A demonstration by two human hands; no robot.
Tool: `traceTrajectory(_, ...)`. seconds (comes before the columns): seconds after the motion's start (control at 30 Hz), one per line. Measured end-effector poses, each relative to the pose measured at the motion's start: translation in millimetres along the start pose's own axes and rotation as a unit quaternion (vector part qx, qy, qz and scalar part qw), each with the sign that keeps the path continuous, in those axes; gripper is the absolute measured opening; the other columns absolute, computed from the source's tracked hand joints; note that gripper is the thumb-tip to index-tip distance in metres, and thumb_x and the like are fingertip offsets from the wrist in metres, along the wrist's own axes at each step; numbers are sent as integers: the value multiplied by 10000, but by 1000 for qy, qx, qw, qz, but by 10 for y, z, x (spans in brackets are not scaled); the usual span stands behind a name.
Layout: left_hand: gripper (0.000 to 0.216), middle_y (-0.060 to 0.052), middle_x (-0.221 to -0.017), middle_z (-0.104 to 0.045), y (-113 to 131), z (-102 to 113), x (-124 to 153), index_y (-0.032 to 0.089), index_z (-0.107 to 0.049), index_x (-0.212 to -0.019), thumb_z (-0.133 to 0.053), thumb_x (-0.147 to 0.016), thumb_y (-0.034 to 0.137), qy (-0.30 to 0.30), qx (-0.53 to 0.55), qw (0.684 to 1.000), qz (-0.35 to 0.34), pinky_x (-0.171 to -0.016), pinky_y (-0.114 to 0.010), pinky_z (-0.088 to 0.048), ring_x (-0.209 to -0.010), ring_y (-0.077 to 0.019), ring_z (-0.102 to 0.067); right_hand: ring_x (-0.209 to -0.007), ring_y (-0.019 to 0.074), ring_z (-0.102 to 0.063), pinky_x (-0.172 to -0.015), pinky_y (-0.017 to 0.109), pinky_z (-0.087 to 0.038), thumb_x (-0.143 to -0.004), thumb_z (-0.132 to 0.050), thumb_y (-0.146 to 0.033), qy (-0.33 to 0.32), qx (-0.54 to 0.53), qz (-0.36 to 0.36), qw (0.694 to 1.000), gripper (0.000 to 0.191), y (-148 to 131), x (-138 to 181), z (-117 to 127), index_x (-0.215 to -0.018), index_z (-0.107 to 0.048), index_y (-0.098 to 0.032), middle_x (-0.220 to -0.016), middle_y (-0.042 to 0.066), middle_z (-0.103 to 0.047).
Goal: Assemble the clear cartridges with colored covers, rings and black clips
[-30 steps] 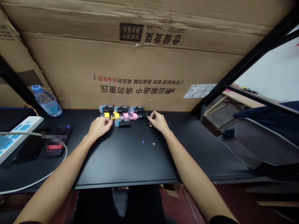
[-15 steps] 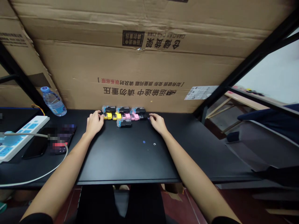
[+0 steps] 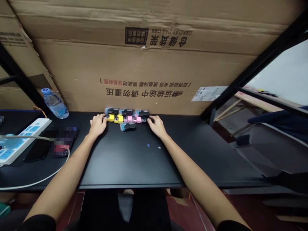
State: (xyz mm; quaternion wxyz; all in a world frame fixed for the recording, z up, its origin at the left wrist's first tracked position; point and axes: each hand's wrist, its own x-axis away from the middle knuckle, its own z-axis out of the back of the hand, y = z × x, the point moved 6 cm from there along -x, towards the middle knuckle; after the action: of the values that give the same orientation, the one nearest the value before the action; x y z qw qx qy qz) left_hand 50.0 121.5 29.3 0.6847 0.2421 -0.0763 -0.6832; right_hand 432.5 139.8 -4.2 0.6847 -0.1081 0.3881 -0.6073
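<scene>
Table [image 3: 130,163], black, across the lower frame; white cable [image 3: 48,178] looped over its lower left. Blue disc [image 3: 148,145] and white bit [image 3: 159,148], loose, well apart from the hands, below right of centre. Phone [image 3: 36,151], dark, flat, lower left. Power strip [image 3: 26,136], white with blue panels, left edge.

Front pack [image 3: 128,126], one, clear case, dark contents, blue at its left end; lying at centre frame, just on the near side of the blocks.

Left hand [image 3: 98,125], left of centre: thumb and forefinger narrow, at the left end of the blocks; whether they grip cannot be told. Right hand [image 3: 157,125], right of centre: thumb and forefinger narrow, at the right end beside a dark piece [image 3: 143,119]; grip likewise cannot be told.

Yellow blocks [image 3: 120,119], two, then pink blocks [image 3: 130,118], two; one row between the hands. Back packs [image 3: 126,111], three, clear, dark contents too small to identify; lined up behind the blocks.

Bottle [image 3: 55,104], clear, blue cap, left of frame; fill level unclear. Cardboard [image 3: 168,67], brown, print upside down, filling the upper frame; white label [image 3: 209,93] at its right
</scene>
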Motion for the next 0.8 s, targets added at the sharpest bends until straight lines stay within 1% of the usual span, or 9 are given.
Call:
traceTrajectory(0.13,459,-150,-1468,-681,-32,33,2,244,-665,-1415,-342,-1098,323,3,-11,1000,-4,-1144,-563,-454,-1357,-369,-575,-1073,303,-731,-1060,465,-566,-1027,-540,-434,11,-19,0,1000,425,29,-6,59,-1243,-796,-172,-1219,167,-752)
traceTrajectory(0.23,478,-160,-1459,-684,-64,86,3,218,-658,-1425,-321,-1098,307,7,-38,999,-23,-1133,-553,-470,-1349,-371,-579,-1149,296,-722,-1082,461,-561,-1040,-444,-305,27,-29,-2,999,414,166,-41,168,-1261,-780,-204,-1259,145,-756)
traceTrajectory(0.3,484,-171,-1466,-678,-72,111,10,197,-647,-1446,-335,-1091,298,12,-65,997,-42,-1129,-550,-478,-1345,-375,-581,-1206,299,-701,-1124,482,-540,-985,-427,-196,32,-5,-17,999,448,283,-59,233,-1277,-765,-211,-1263,135,-763)
traceTrajectory(0.37,490,-178,-1495,-660,-67,106,29,181,-634,-1471,-360,-1078,288,13,-90,994,-54,-1138,-542,-479,-1356,-376,-580,-1237,319,-676,-1158,526,-510,-929,-451,-150,33,22,-36,999,467,361,-53,265,-1267,-766,-216,-1266,134,-766)
traceTrajectory(0.5,510,-186,-1576,-602,-15,39,89,151,-617,-1501,-395,-1058,269,10,-119,991,-68,-1183,-529,-464,-1421,-381,-549,-1285,388,-613,-1156,612,-469,-933,-515,-188,30,69,-54,996,378,306,19,262,-1198,-783,-212,-1336,173,-724)
traceTrajectory(0.57,515,-195,-1585,-594,6,16,110,136,-616,-1504,-389,-1058,262,10,-123,990,-70,-1187,-538,-466,-1430,-387,-543,-1290,400,-592,-1135,612,-473,-945,-528,-212,57,97,-58,992,365,228,60,304,-1217,-771,-201,-1355,195,-691)
traceTrajectory(0.63,518,-207,-1575,-601,15,11,120,121,-618,-1501,-384,-1060,258,13,-123,990,-71,-1177,-550,-477,-1424,-393,-548,-1245,385,-609,-1106,582,-493,-933,-533,-213,90,97,-56,990,360,165,88,366,-1205,-767,-186,-1301,200,-696)
traceTrajectory(0.67,516,-209,-1568,-606,16,13,123,118,-622,-1497,-385,-1060,257,14,-123,990,-73,-1174,-550,-481,-1421,-392,-552,-1191,366,-635,-1081,552,-512,-921,-533,-209,93,82,-51,991,347,145,93,382,-1172,-771,-180,-1241,192,-715)
traceTrajectory(0.8,503,-192,-1554,-627,9,26,125,138,-645,-1477,-387,-1062,256,20,-123,989,-80,-1165,-535,-492,-1406,-382,-574,-874,254,-697,-892,394,-576,-897,-553,-237,28,14,-23,999,255,103,82,303,-1004,-783,-210,-953,90,-775)
